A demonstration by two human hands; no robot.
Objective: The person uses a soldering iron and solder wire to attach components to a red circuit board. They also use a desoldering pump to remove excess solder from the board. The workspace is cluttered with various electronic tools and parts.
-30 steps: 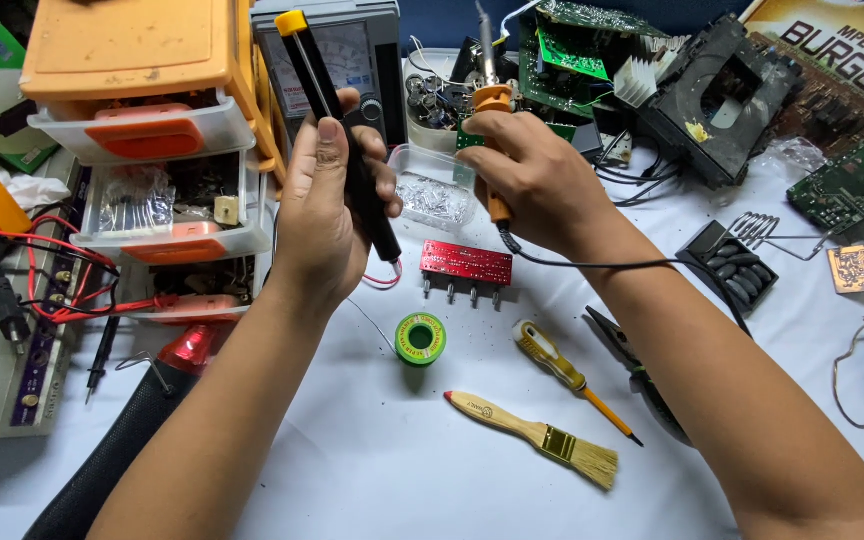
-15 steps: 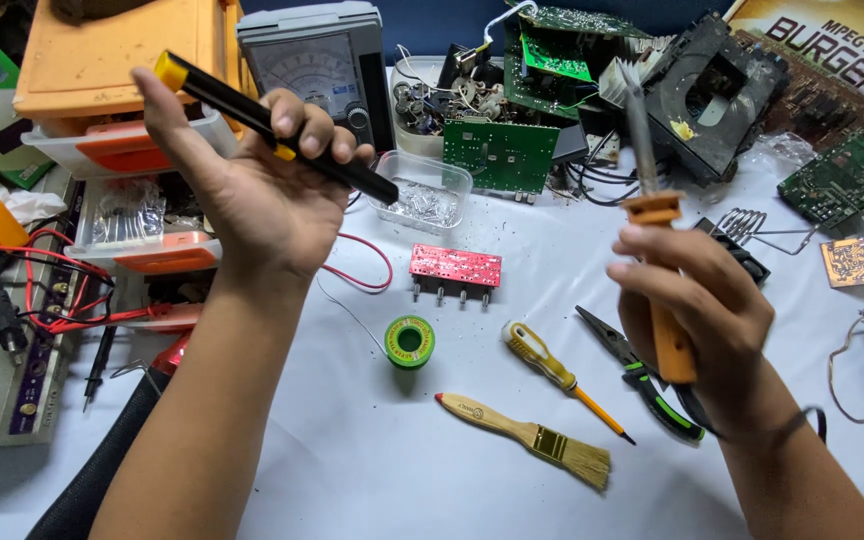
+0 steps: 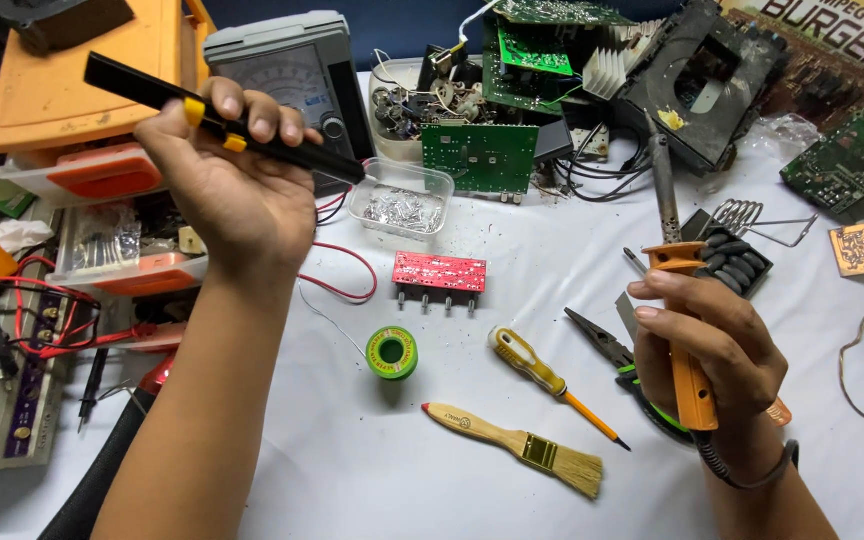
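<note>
From the head camera, the left hand (image 3: 237, 190) is raised over the left side of the table (image 3: 372, 480), fingers closed around a black desoldering pump (image 3: 222, 120) with yellow buttons, its tip pointing right toward the clear plastic tray (image 3: 402, 208) of small metal parts. The right hand (image 3: 717, 350) is at the near right, gripping the orange handle of a soldering iron (image 3: 677, 300), which stands upright with its metal tip pointing up and away; its cord hangs below the wrist. Between the hands, on the white table, lie a red circuit board (image 3: 440, 272), a green spool of solder (image 3: 392, 352), a yellow-handled screwdriver (image 3: 542, 375), a wooden brush (image 3: 517, 448) and pliers (image 3: 607, 345). The risk I see is the iron's tip: if hot, it could touch the cables and boards crowded at the far side, or the cord could snag the pliers and drag them.
</note>
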